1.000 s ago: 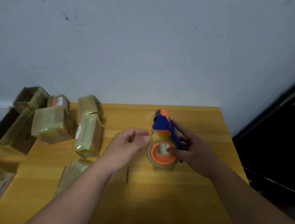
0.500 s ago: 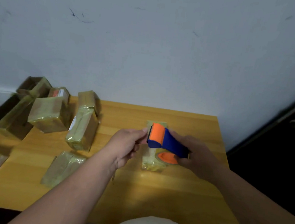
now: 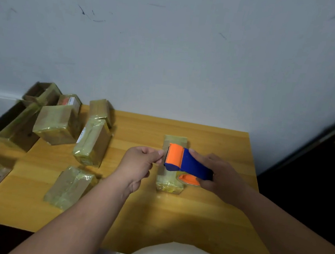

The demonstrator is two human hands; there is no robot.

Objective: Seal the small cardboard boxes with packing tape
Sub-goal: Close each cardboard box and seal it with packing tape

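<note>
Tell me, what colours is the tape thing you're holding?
The tape dispenser is blue and orange, shown in the head view.

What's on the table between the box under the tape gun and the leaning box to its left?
Only the left hand crosses there, over bare table; head view.

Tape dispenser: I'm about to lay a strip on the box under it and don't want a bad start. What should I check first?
1. Right hand grips the tape dispenser: ok.
2. Left hand pinches at the cutter edge: ok.
3. Tape end actually caught: cannot tell, too thin to see.
4. Box lies flat on the table under the dispenser: ok.
5. Box apart from the other boxes: ok.
6. Box flaps closed: cannot tell.
</note>
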